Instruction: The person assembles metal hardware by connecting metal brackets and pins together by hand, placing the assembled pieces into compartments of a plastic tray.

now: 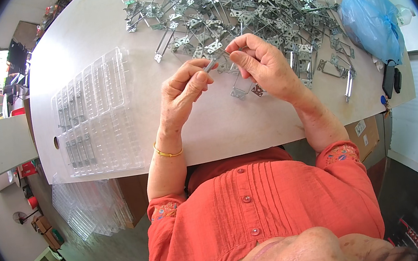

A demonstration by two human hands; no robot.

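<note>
My left hand (pixel 180 93) pinches a small grey metal bracket (pixel 210 66) between thumb and fingers, above the table's middle. Close on its right, my right hand (pixel 266 70) has thumb and forefinger brought together near the bracket's far end. What those right fingertips hold, if anything, is too small to make out. Just beyond both hands spreads a big heap of metal brackets (pixel 236 11) with thin rods and punched plates. To the left lies a clear plastic tray (pixel 116 133) with slots; several brackets (pixel 80 150) sit in rows at its left side.
A blue plastic bag (pixel 373 21) stands at the table's right, with a dark phone-like object (pixel 389 79) near the edge. Loose brackets (pixel 350 83) lie right of my hands. More clear trays (pixel 91 206) are stacked below the table's left edge; a cardboard box (pixel 368 135) stands below right.
</note>
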